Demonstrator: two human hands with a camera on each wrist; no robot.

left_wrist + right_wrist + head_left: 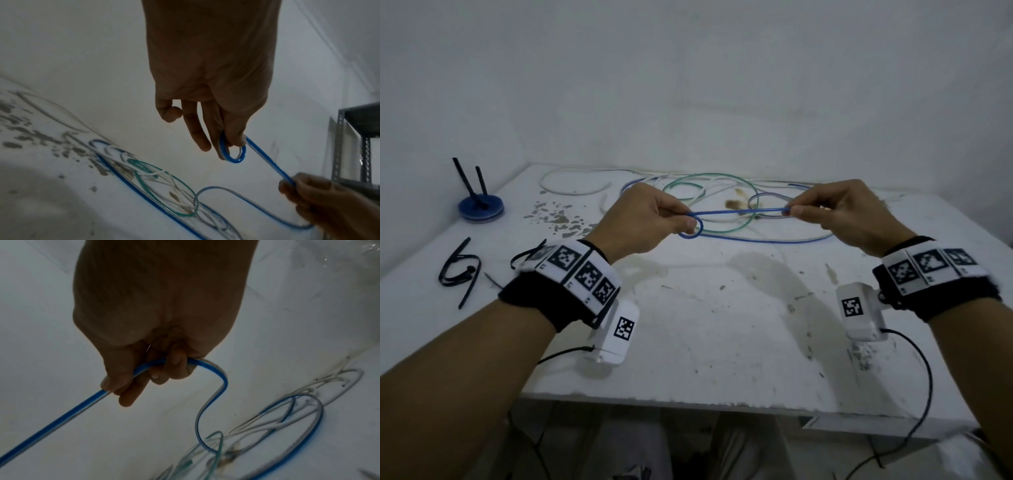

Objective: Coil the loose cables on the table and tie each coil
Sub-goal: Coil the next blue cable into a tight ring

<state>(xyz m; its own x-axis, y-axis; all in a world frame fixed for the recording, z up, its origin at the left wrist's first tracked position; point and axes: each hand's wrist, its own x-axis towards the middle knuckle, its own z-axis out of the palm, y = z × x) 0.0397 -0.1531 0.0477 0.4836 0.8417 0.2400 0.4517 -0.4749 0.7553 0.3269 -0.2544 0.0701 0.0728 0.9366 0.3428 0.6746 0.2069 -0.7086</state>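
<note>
The left hand (643, 219) pinches a small loop of the blue cable (739, 211) between thumb and fingers, above the tabletop (722, 325). The right hand (849, 216) pinches the same cable further along, so a short straight stretch runs between both hands. The rest of the blue cable lies on the tabletop behind, tangled with a green cable (722, 178) and white cables (575, 190). Black ties (460, 270) lie at the left, near a blue disc (481, 207).

The blue cable (53, 423) runs off the right-wrist view's left edge; far cables (722, 186) tangle indistinctly.
</note>
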